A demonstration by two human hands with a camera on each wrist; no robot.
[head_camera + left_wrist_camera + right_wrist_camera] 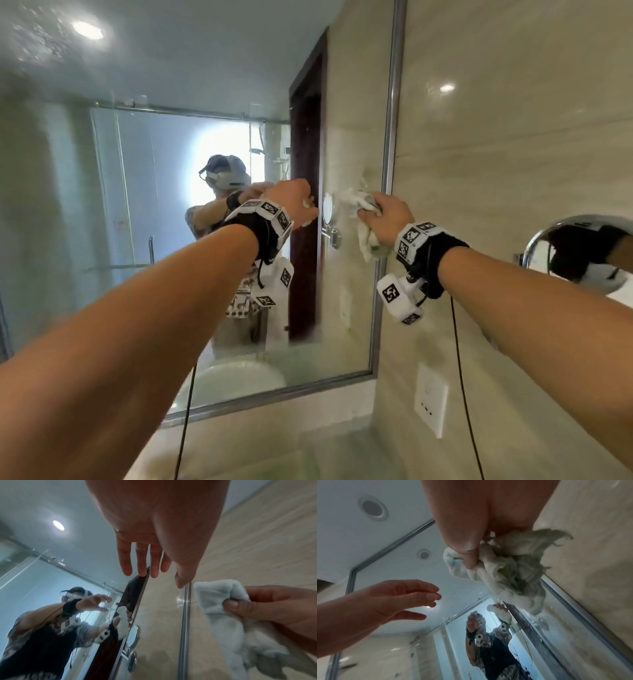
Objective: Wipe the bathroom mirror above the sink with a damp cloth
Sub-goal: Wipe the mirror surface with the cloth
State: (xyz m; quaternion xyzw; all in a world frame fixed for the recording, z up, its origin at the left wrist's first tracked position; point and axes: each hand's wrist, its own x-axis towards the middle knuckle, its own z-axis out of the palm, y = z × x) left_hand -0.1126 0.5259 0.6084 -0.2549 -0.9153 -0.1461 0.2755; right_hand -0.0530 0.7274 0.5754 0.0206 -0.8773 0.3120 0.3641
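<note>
Bathroom mirror [205,102], metal-framed on tile: right hand [387,216] clenched a bunched cloth [356,205] against the glass near the frame's right edge; left hand [291,202] hovered beside, fingers relaxed, empty. Bunching risked streaks.

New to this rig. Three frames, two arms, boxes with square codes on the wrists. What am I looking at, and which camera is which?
No robot here: a person cleaning a mirror, wearing three cameras. The wide picture comes from a head camera looking along both forearms. The other two come from cameras strapped under each wrist, looking up past the palm; the white boxes with square codes are those cameras.

The right hand grips a bunched white cloth near the mirror's right frame. The left hand holds nothing, fingers loosely spread. The figure in the glass is the person's own reflection. A small round mirror hangs on the right wall.
</note>
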